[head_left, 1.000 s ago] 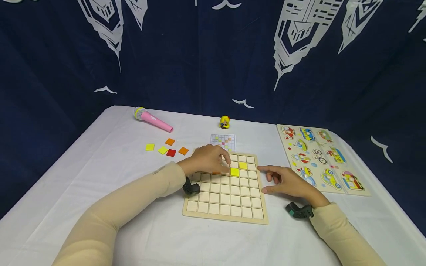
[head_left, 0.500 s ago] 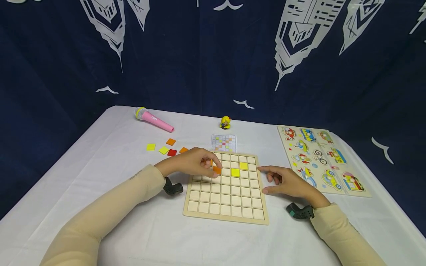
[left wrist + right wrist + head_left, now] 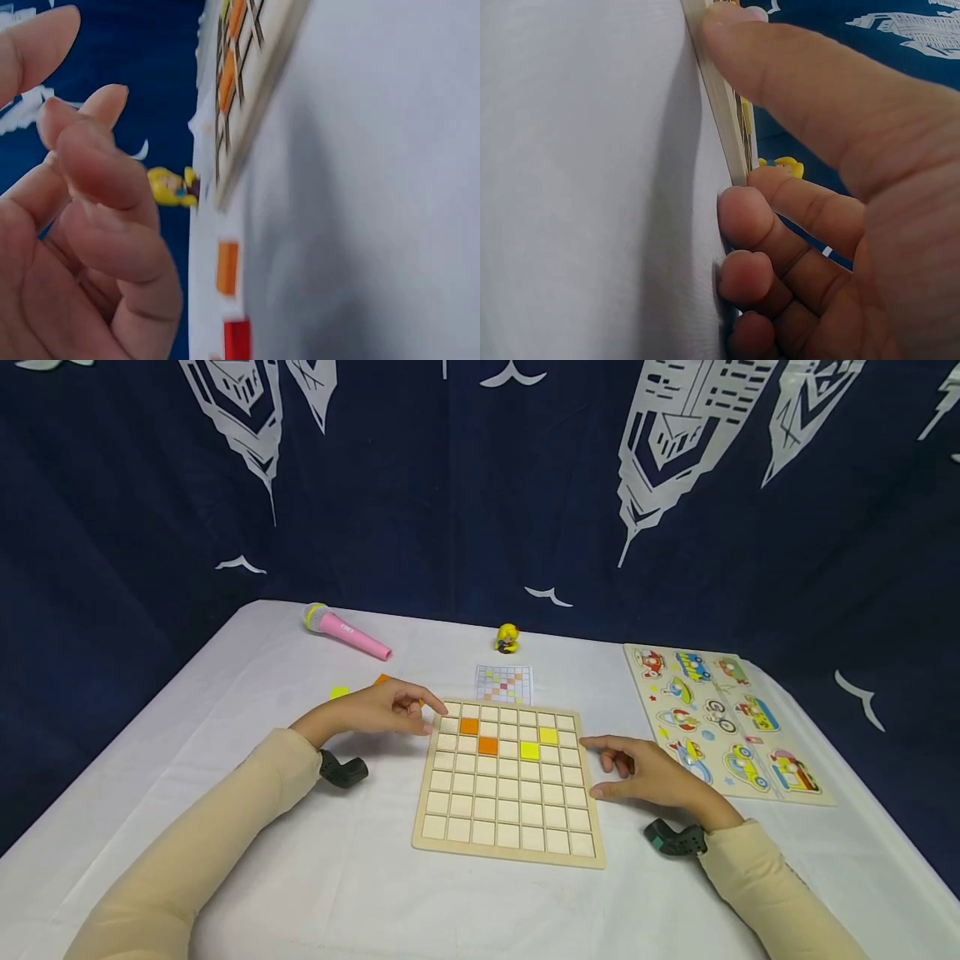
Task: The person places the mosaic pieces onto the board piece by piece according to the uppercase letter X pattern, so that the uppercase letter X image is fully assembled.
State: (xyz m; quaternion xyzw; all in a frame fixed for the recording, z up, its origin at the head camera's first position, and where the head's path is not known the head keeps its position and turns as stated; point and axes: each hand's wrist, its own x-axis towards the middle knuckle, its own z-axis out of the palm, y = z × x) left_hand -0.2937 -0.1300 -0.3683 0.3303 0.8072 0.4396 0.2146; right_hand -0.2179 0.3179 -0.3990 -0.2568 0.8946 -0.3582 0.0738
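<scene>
A wooden grid board (image 3: 506,812) lies on the white table. Two orange tiles (image 3: 468,727) and two yellow tiles (image 3: 528,751) sit in its cells. My left hand (image 3: 375,708) hovers by the board's upper left corner, fingers loosely bent, with nothing in them. Beneath and behind it, loose tiles are partly hidden; a yellow tile (image 3: 339,692) peeks out. The left wrist view shows a loose orange tile (image 3: 227,268) and a red tile (image 3: 237,340) past the fingers. At the board's right edge, the thumb and index finger of my right hand (image 3: 648,768) touch the frame.
Behind the board lies a printed grid card (image 3: 503,683) with coloured squares. A small yellow-haired figurine (image 3: 507,639) stands farther back. A pink toy microphone (image 3: 352,635) rests at the back left, and a picture puzzle board (image 3: 708,714) at the right.
My left hand has moved left from over the board to its upper left corner, uncovering both orange tiles in the grid and now covering most loose tiles. The right hand stays put.
</scene>
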